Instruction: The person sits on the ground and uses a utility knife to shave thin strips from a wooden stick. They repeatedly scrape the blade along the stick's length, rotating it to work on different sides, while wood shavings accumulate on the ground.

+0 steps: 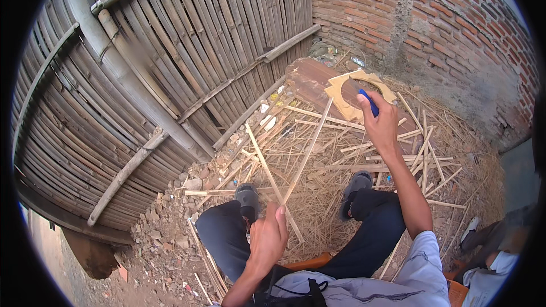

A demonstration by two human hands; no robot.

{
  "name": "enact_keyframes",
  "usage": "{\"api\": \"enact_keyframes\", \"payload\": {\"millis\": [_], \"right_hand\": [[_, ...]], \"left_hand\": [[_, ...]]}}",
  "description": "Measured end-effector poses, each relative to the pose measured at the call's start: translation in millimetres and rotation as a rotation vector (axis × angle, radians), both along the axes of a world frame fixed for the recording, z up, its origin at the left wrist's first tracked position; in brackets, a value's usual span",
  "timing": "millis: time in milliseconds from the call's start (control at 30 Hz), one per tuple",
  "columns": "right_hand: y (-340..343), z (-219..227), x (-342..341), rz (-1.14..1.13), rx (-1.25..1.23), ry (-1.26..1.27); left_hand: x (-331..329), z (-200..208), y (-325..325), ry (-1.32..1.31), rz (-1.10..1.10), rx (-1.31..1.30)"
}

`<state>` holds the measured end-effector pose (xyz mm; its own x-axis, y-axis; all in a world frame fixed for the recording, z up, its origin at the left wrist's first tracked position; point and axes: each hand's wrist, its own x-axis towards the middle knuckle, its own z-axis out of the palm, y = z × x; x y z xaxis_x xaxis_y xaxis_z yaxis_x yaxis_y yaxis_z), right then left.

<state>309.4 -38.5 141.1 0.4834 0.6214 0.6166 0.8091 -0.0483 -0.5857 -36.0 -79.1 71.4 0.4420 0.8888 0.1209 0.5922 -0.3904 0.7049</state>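
Note:
My left hand (pixel 268 240) is closed low in front of me, between my knees, around the near end of a thin bamboo strip (pixel 310 150). The strip slants up and away toward the wooden board. My right hand (pixel 380 122) is raised farther out and grips a knife with a blue handle (pixel 369 103); its blade is blurred and hard to make out. Behind the knife, a yellowish flat piece with a round cut-out (pixel 339 102) rests on a brown wooden board (pixel 310 82). A second bamboo strip (pixel 261 156) crosses below the held one, near my left hand.
Straw-like shavings and loose strips (pixel 424 159) cover the ground around my shoes. A bamboo fence (pixel 227 34) stands at the left, a brick wall (pixel 364 17) at the back right. Rubble (pixel 165 233) lies at the left. Another person's leg (pixel 489 239) shows at the lower right.

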Motion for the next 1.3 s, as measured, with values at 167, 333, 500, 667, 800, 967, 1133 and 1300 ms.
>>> {"api": "enact_keyframes", "payload": {"millis": [167,333,500,667,800,967,1133,1300], "right_hand": [[-9.0,-14.3,-10.7,0.090,0.033,-0.028],[-21.8,-31.2,-65.7,0.398,0.055,-0.180],[-32.7,-34.0,-100.5,0.555,0.023,-0.242],[-34.8,-30.3,-108.7,0.578,-0.023,-0.244],[-32.4,-32.6,-112.9,0.562,0.009,-0.224],[-35.1,-27.4,-114.1,0.546,-0.008,-0.239],[-33.4,-28.6,-112.1,0.537,0.012,-0.251],[-30.0,-30.6,-105.4,0.523,-0.006,-0.286]], "left_hand": [[-6.8,2.1,20.8,-0.132,-0.104,-0.098],[-1.0,8.9,30.0,-0.204,-0.131,-0.154],[9.5,21.2,30.7,-0.221,-0.119,-0.181],[17.5,20.7,26.4,-0.146,-0.003,-0.014],[26.7,19.6,23.3,-0.039,0.113,0.101],[29.0,21.8,21.6,0.000,0.148,0.108],[31.0,21.8,22.8,-0.027,0.132,0.134],[29.0,19.2,23.7,-0.060,0.104,0.139]]}}
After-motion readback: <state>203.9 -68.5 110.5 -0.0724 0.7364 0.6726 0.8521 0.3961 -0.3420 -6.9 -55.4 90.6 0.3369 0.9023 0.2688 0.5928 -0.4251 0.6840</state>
